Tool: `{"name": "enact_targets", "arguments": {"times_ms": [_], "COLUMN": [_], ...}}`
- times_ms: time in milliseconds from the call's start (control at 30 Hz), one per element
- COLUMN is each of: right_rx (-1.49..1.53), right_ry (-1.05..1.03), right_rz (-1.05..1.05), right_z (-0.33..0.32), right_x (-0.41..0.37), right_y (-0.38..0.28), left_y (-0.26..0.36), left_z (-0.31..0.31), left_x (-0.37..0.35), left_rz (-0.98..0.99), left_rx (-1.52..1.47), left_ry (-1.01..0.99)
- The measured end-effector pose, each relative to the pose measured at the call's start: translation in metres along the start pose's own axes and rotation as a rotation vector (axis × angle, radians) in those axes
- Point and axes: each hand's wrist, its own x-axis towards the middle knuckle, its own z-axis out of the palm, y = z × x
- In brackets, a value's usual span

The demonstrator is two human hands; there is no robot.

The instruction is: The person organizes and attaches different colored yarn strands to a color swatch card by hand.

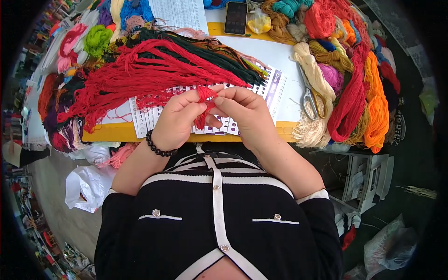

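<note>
A small bundle of red thread [205, 94] is pinched between my two hands near the table's front edge. My left hand [179, 114], with a dark bead bracelet at the wrist, closes its thumb and fingers on the bundle's left side. From the right, my right hand [245, 109] pinches the same thread with thumb and forefinger. Under and behind the hands lie white cards with punched holes [140, 119]. Long red skeins [140, 70] are spread across the cards, with dark green threads [196, 51] beyond them.
Scissors [310, 103] rest on cream yarn [308, 70] to the right. Orange skeins [376, 107] and a crimson skein [350, 100] hang over the table's edge. A phone [235, 18] and a printed sheet [179, 14] lie at the back. Below left is a white bag [88, 186].
</note>
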Motion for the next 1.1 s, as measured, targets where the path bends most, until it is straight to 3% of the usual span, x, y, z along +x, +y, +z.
{"name": "enact_targets", "arguments": {"times_ms": [100,200,267,333,400,433,533,600,667,700,800,833,900,1100], "right_rx": [-0.109,0.067,0.476,0.504,0.100,0.043,-0.154,-0.127,0.030,-0.051,-0.106,-0.057,-0.035,-0.099], "right_ry": [0.052,0.108,-0.051,-0.131,0.009,0.127,0.030,0.096,0.199,0.233,0.106,-0.033,0.005,0.022], "right_rz": [-0.014,0.003,0.093,0.080,0.091,0.083,-0.010,-0.066,0.071,0.160,0.239,0.160,0.126,0.074], "right_z": [-0.006,-0.018,-0.033,-0.033,-0.017,-0.003,-0.005,-0.007,-0.018,-0.018,-0.011,-0.011,-0.003,0.000], "right_x": [0.003,0.014,0.016,0.016,0.013,0.011,0.013,0.013,0.016,0.015,0.016,0.015,0.015,0.014], "right_y": [0.006,0.005,0.002,0.003,-0.002,-0.001,0.008,0.012,0.012,0.010,0.019,0.021,0.017,0.006], "left_y": [-0.003,0.005,0.010,0.012,0.010,0.008,0.006,0.005,0.006,0.006,0.004,0.004,0.003,0.006], "left_z": [-0.008,-0.007,-0.008,-0.013,-0.002,0.002,0.006,0.005,-0.001,-0.004,-0.009,-0.008,-0.003,0.005], "left_x": [0.001,0.003,0.004,0.002,0.001,0.002,0.003,0.003,0.004,0.004,0.004,0.004,0.004,0.001], "left_rz": [0.050,0.111,0.136,0.066,0.021,0.045,0.081,0.104,0.088,0.072,0.028,0.026,0.035,-0.009], "left_rx": [0.012,-0.034,-0.091,-0.197,-0.115,-0.035,0.065,0.108,0.017,-0.074,-0.095,-0.095,-0.032,0.139], "left_ry": [0.035,0.136,0.195,-0.121,-0.045,-0.036,-0.039,-0.062,-0.056,-0.054,-0.115,-0.116,-0.027,-0.017]}}
